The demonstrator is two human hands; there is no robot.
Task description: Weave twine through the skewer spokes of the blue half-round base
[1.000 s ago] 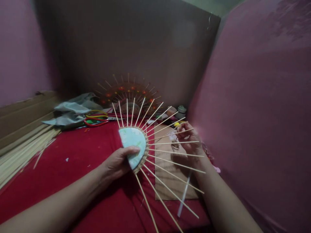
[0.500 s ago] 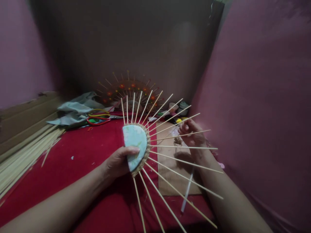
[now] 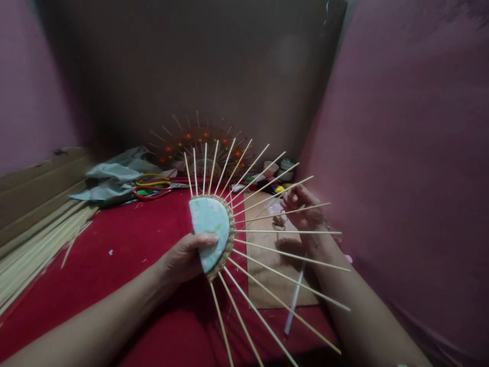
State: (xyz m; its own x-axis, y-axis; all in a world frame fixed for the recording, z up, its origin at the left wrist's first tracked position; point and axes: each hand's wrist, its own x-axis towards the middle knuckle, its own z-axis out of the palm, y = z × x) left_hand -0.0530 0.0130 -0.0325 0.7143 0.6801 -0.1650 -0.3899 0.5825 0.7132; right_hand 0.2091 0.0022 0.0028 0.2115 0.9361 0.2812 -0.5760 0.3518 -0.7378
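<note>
My left hand (image 3: 183, 257) grips a half-round pale blue-green disc (image 3: 208, 221) edged with woven fibre, thumb across its face. Several thin bamboo sticks (image 3: 282, 232) fan out from its curved edge toward the right and downward. Behind those sticks, my right hand (image 3: 303, 211) hovers with fingers curled over a brown cardboard sheet (image 3: 267, 283); whether it pinches a strand is unclear. A small coil of brown twine (image 3: 279, 222) lies on the cardboard beside that hand.
Red cloth (image 3: 114, 265) covers the surface. A bundle of bamboo sticks (image 3: 34, 250) lies at left. Red-handled scissors (image 3: 153, 189), grey plastic bag (image 3: 114, 176), a finished decorated fan (image 3: 198, 145), small jars (image 3: 284, 168) and a white tube (image 3: 294, 300) surround the work. Pink walls close in at right.
The stick fan was raised and tilted slightly toward me, so its sticks spread longer in view. My right hand stayed behind the sticks, shifting a little.
</note>
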